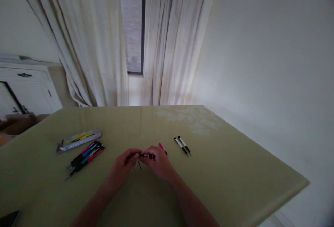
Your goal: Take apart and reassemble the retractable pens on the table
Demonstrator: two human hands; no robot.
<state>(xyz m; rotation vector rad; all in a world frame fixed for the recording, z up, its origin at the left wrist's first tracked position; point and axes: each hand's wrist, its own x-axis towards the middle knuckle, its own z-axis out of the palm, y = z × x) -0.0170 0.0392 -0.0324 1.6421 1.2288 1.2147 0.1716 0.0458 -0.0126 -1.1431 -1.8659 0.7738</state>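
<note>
My left hand [124, 164] and my right hand [159, 164] meet over the near middle of the table. Fingers of both are closed on a dark pen piece [142, 155], which lies level between them; whether it is one part or two I cannot make out. Just below the fingertips a thin dark rod [139, 164], like a refill, shows against the table. Behind my right hand lies a pink and black pen part [161, 146], partly hidden by the fingers. Farther right, two white and black pens [180, 145] rest side by side.
A pile of dark pens with coloured grips [86, 158] lies left of my hands. Behind it is a printed pen box [79, 140]. A dark flat object [9, 218] sits at the near left corner of the view. The table [229, 174] ends at a wall on the right.
</note>
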